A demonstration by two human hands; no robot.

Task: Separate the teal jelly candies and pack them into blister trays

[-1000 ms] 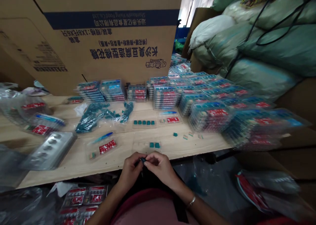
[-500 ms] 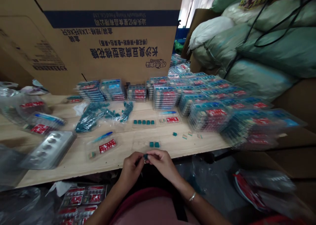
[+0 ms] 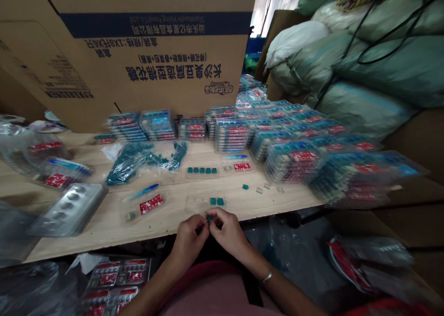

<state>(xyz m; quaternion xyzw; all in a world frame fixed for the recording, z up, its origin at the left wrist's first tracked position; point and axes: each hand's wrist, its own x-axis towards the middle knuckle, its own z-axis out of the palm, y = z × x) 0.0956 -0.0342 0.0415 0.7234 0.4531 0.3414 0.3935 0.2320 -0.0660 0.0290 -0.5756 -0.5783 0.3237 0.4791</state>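
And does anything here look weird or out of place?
A bit, yes. One teal block and a few small striped pieces lie loose on the tabletop, while five teal blocks sit lined up in a clear tray, so those look left out. Also, the writing on the big cardboard box is upside down.

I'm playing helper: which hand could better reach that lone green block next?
Probably the right hand: it's nearer the lone green block, which lies off to the right. The left hand sits farther away; both pinch a dark green piece.
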